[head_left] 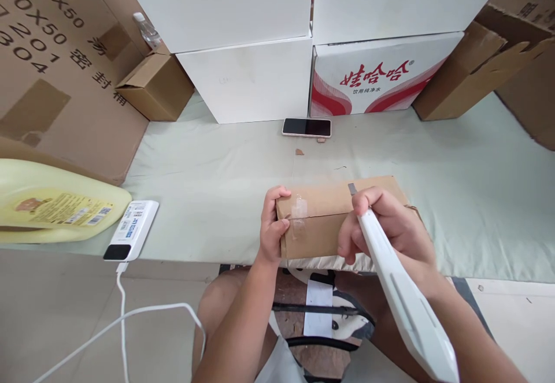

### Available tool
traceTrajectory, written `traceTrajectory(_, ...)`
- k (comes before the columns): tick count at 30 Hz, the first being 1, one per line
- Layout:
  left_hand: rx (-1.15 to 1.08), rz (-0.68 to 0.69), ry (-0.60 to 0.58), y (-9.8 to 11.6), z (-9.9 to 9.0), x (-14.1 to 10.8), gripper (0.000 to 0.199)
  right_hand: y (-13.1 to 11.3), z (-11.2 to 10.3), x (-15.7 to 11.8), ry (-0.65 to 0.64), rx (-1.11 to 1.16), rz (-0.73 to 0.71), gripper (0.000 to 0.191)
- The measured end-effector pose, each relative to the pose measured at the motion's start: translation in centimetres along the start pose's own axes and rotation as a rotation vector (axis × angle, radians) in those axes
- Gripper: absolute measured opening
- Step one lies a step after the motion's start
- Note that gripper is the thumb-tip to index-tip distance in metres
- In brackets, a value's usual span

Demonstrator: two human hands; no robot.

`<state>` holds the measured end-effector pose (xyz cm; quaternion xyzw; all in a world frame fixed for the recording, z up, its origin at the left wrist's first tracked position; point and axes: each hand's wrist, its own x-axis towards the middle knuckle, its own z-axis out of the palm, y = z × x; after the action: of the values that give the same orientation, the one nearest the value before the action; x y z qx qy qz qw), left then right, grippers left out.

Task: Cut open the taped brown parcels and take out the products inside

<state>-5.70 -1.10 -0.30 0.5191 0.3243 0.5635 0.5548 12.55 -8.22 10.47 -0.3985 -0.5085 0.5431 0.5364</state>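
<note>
A small brown cardboard box (321,230) lies near the front edge of the cloth-covered surface, with clear tape over the seam at its left end. My left hand (274,224) grips that left end, thumb and fingers on the cardboard. Over the right part of the box is my right hand (390,227), its fingers closed around the narrow end of a long white plastic tool (403,293). The tool's wider end points back toward me. Whether it has a blade or working tip I cannot tell. A short grey tape strip (352,189) shows beside my right fingers.
Behind the box lies a phone (307,127) before stacked white cartons (247,82). Brown boxes (156,85) stand at both sides. Left are a yellow bottle (56,204) and a white power bank (132,230) with a cable (122,313) hanging over the front edge.
</note>
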Motion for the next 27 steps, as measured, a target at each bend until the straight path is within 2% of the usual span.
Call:
traceTrajectory(3,-0.004,-0.005,0.003,0.1,0.0,0.0,0.049,0.6,-0.2,-0.3,0.016,-0.003,-0.036,0.023)
traceTrajectory(11,-0.029,-0.014,-0.005,-0.1,0.0,-0.1,0.048,1.0,-0.4,-0.6,0.037,0.015,0.041,0.032)
traceTrajectory(16,-0.018,-0.012,-0.010,0.0,0.1,-0.1,0.048,0.9,-0.3,-0.6,0.038,0.032,0.046,0.027)
traceTrajectory(21,-0.010,0.004,0.009,-0.1,0.1,-0.1,0.049,0.9,0.1,-0.2,0.050,-0.040,-0.054,0.042)
traceTrajectory(24,0.012,0.010,0.010,-0.2,-0.1,-0.1,0.050,1.2,0.0,-0.2,0.051,-0.068,-0.111,0.040)
traceTrajectory(27,0.023,0.013,0.003,-0.2,-0.1,-0.1,0.050,1.3,-0.3,-0.1,0.067,-0.238,-0.179,0.036)
